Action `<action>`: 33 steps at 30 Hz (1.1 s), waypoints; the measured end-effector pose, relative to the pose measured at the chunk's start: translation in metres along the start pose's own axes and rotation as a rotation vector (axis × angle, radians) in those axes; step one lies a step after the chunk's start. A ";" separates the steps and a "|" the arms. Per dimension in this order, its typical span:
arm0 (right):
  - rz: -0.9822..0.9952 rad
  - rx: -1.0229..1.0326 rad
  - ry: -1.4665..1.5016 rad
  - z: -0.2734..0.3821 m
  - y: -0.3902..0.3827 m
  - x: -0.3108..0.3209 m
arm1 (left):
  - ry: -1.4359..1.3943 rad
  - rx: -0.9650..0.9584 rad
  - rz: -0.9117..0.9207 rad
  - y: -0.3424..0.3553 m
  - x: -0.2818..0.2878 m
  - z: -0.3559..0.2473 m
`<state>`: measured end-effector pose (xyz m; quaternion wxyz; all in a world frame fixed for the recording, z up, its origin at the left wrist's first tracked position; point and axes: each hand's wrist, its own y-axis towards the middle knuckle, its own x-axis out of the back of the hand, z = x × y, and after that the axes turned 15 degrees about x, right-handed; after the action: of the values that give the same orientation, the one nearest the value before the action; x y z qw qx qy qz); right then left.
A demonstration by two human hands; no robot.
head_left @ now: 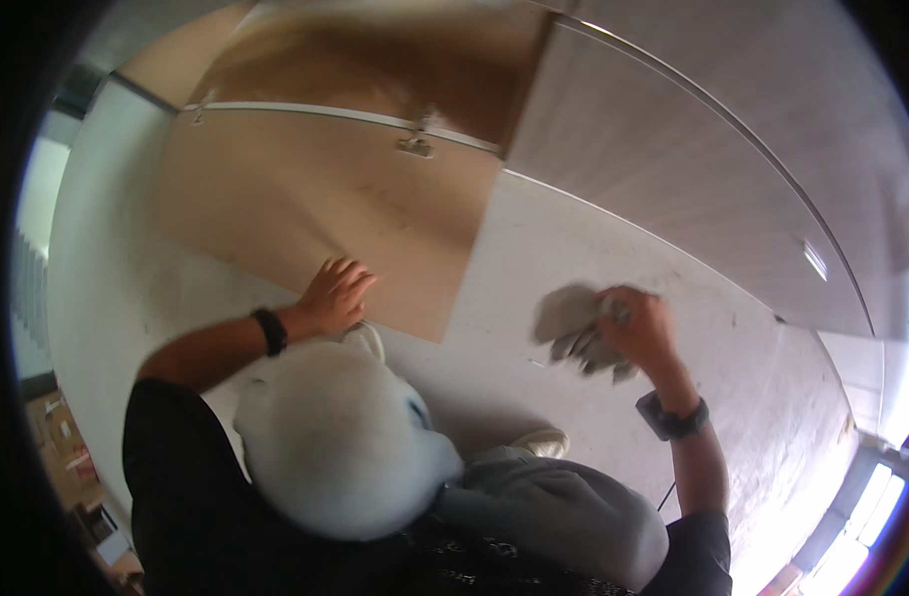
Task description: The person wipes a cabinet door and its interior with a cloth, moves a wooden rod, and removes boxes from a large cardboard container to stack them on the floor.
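Observation:
My right hand (pixel 638 328) is closed around a crumpled grey cloth (pixel 573 323) with finger-like loose ends. It holds the cloth above the pale floor, to the right of a tan panel (pixel 325 199). My left hand (pixel 337 296) hovers over the near part of that panel. Its fingers are loosely bent and apart, and I see nothing in them. The tan panel lies folded down from an opened cabinet (pixel 375 60). A metal hinge (pixel 415 146) sits at their joint, and a second hinge (pixel 202 107) is farther left.
Grey-brown cabinet fronts (pixel 653 149) run along the far right. My pale-clad knees (pixel 335 437) are bent close in front, with a light shoe (pixel 544 442) below. Boxes (pixel 67 432) stand at the left edge. A bright window (pixel 861 517) is at the lower right.

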<state>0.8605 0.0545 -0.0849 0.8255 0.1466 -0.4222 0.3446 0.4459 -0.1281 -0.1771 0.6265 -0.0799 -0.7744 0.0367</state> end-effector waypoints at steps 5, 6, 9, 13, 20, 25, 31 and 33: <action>0.694 0.000 0.063 0.030 0.057 -0.091 | -0.655 1.171 -0.221 -0.134 -0.094 0.076; 0.755 -0.066 0.196 0.020 0.069 -0.107 | -0.870 1.308 -0.288 -0.139 -0.095 0.082; 0.779 -0.279 0.535 0.006 0.092 -0.146 | -1.492 1.572 -0.446 -0.139 -0.104 0.106; 0.658 -0.431 0.765 0.026 0.101 -0.164 | -1.993 1.553 -0.510 -0.114 -0.112 0.128; 0.395 -0.576 1.181 0.015 0.081 -0.217 | -1.911 1.701 -0.356 -0.056 -0.077 0.119; 0.362 -0.573 1.099 0.020 0.080 -0.221 | -1.950 1.788 -0.393 -0.049 -0.057 0.115; 0.474 -0.442 1.004 0.020 0.086 -0.202 | -2.076 1.797 -0.395 -0.059 -0.053 0.113; 0.487 -0.364 1.001 0.020 0.087 -0.196 | -2.091 1.769 -0.446 -0.067 -0.067 0.119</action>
<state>0.7087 0.0191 -0.2331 0.8334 -0.2796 -0.0547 0.4736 0.3377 -0.2002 -0.2571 -0.4038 0.5276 -0.5949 0.4524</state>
